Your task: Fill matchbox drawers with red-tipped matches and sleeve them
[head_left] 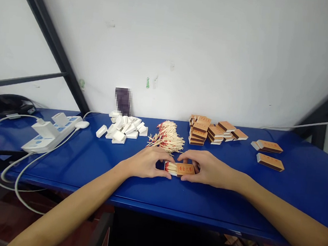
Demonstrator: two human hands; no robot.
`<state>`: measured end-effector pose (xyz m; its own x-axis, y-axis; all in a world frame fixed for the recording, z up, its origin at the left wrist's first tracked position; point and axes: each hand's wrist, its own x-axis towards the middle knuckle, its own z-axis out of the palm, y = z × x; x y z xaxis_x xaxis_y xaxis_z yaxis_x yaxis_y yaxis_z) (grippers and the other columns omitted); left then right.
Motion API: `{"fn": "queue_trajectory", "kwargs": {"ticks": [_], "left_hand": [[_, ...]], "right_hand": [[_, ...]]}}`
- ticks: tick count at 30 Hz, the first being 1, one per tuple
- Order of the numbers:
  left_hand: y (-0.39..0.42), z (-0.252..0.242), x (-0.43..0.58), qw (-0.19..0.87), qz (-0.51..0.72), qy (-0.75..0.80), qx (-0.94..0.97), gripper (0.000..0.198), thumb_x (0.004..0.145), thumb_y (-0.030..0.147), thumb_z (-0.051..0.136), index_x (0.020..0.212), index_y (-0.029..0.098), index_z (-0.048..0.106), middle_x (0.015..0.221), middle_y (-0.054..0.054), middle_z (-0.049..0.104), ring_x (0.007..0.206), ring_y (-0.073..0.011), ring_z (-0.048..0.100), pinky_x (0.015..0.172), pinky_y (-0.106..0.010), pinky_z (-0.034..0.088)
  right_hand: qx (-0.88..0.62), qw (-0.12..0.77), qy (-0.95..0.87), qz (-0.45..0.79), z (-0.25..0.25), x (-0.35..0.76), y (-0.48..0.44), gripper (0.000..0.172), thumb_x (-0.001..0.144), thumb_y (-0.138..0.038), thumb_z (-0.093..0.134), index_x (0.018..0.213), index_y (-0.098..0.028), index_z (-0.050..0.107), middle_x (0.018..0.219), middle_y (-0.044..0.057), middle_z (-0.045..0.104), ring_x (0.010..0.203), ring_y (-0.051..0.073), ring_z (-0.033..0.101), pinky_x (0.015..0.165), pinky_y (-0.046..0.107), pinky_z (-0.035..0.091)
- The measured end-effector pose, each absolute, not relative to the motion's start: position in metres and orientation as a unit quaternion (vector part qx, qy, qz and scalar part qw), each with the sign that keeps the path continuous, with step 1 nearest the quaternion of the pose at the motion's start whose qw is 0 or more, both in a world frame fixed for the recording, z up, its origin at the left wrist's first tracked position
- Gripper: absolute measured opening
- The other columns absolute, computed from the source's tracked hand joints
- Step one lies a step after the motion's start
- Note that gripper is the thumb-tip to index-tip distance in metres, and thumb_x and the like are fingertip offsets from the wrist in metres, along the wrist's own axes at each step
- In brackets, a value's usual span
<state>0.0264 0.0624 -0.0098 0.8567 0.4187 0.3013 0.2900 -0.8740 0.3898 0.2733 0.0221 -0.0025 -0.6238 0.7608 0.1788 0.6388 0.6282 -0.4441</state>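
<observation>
A white matchbox tray [171, 169] full of red-tipped matches sits partly inside an orange matchbox sleeve [185, 169], low over the blue table. My left hand [149, 163] pinches the tray's open left end between thumb and fingers. On the other side, my right hand [206, 168] grips the sleeve by its long edges. Just beyond my hands lies a heap of loose matches [168, 137]. White trays [126, 129] are piled to its left. Sleeves [200, 130] stand stacked to its right.
Several more matchboxes [270, 161] lie at the far right of the blue table [298, 196]. A power strip [44, 139] with plugs and white cables occupies the left side. Against the wall leans a pixelated dark object [122, 101]. Black frame bars [53, 40] rise at both sides.
</observation>
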Motion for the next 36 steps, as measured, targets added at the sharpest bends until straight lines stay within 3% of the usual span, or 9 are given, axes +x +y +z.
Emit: {"fn": "queue_trajectory", "kwargs": {"ticks": [5,10,14,16,19,23,27,32,36], "left_hand": [[0.062,-0.014,0.031,0.172,0.204,0.186,0.946,0.045,0.078,0.058,0.069,0.098,0.018,0.066,0.084,-0.002,0.065,0.077,-0.0158,0.058,0.072,-0.025,0.042],[0.06,-0.008,0.03,0.163,0.196,0.216,0.943,0.051,0.07,0.063,0.074,0.09,0.018,0.059,0.081,-0.001,0.06,0.074,-0.0154,0.053,0.066,-0.025,0.039],[0.059,0.0,0.021,0.133,0.145,0.209,0.958,0.02,0.083,0.034,0.066,0.074,0.017,0.059,0.077,-0.001,0.059,0.07,-0.0131,0.053,0.067,-0.026,0.039],[0.058,0.002,0.02,0.141,0.125,0.21,0.959,0.016,0.082,0.024,0.061,0.069,0.017,0.058,0.07,0.001,0.057,0.065,-0.0116,0.052,0.064,-0.025,0.038],[0.055,0.001,0.025,0.159,0.111,0.197,0.961,0.003,0.079,0.021,0.059,0.079,0.019,0.06,0.065,0.003,0.053,0.06,-0.0108,0.05,0.06,-0.024,0.037],[0.051,-0.003,0.036,0.165,0.115,0.184,0.962,0.011,0.074,0.022,0.062,0.081,0.02,0.053,0.064,0.005,0.05,0.057,-0.0107,0.045,0.056,-0.024,0.035],[0.053,-0.004,0.031,0.183,0.157,0.186,0.953,0.011,0.078,0.021,0.061,0.087,0.019,0.054,0.077,0.002,0.058,0.066,-0.0108,0.051,0.064,-0.023,0.038],[0.064,-0.006,0.026,0.167,0.158,0.211,0.95,0.042,0.086,0.051,0.065,0.066,0.017,0.048,0.063,0.004,0.049,0.059,-0.0097,0.044,0.06,-0.023,0.033],[0.069,-0.009,0.027,0.157,0.164,0.214,0.95,0.049,0.081,0.06,0.065,0.064,0.016,0.049,0.06,0.005,0.049,0.057,-0.0092,0.043,0.058,-0.023,0.03]], "right_hand": [[-0.382,0.204,-0.883,0.184,-0.008,0.259,0.019,0.032,0.079,-0.04,0.075,0.101,-0.019,0.065,0.086,0.002,0.066,0.072,0.016,0.058,0.066,0.027,0.043],[-0.364,0.207,-0.888,0.189,-0.008,0.259,0.019,0.032,0.081,-0.034,0.072,0.109,-0.019,0.062,0.096,0.004,0.067,0.081,0.018,0.061,0.072,0.028,0.045],[-0.371,0.189,-0.892,0.173,-0.006,0.268,0.02,0.027,0.085,-0.034,0.066,0.107,-0.02,0.062,0.099,0.005,0.066,0.087,0.02,0.061,0.077,0.031,0.046],[-0.376,0.183,-0.892,0.17,-0.007,0.271,0.021,0.028,0.085,-0.036,0.066,0.108,-0.02,0.061,0.099,0.005,0.065,0.087,0.02,0.061,0.076,0.032,0.046],[-0.376,0.191,-0.889,0.178,-0.011,0.268,0.022,0.033,0.083,-0.038,0.068,0.11,-0.02,0.06,0.1,0.005,0.065,0.087,0.02,0.061,0.076,0.032,0.046],[-0.368,0.212,-0.886,0.188,-0.013,0.26,0.02,0.029,0.081,-0.032,0.07,0.105,-0.019,0.06,0.098,0.005,0.065,0.086,0.02,0.061,0.076,0.03,0.046],[-0.372,0.211,-0.882,0.198,-0.012,0.259,0.018,0.036,0.082,-0.038,0.071,0.111,-0.019,0.059,0.102,0.006,0.065,0.09,0.021,0.061,0.079,0.032,0.046],[-0.361,0.212,-0.883,0.213,-0.013,0.26,0.017,0.038,0.082,-0.042,0.071,0.113,-0.022,0.059,0.104,0.004,0.065,0.094,0.02,0.061,0.082,0.031,0.046],[-0.334,0.194,-0.897,0.214,-0.013,0.258,0.016,0.04,0.085,-0.046,0.067,0.118,-0.024,0.059,0.107,0.004,0.063,0.097,0.021,0.059,0.083,0.032,0.045]]}}
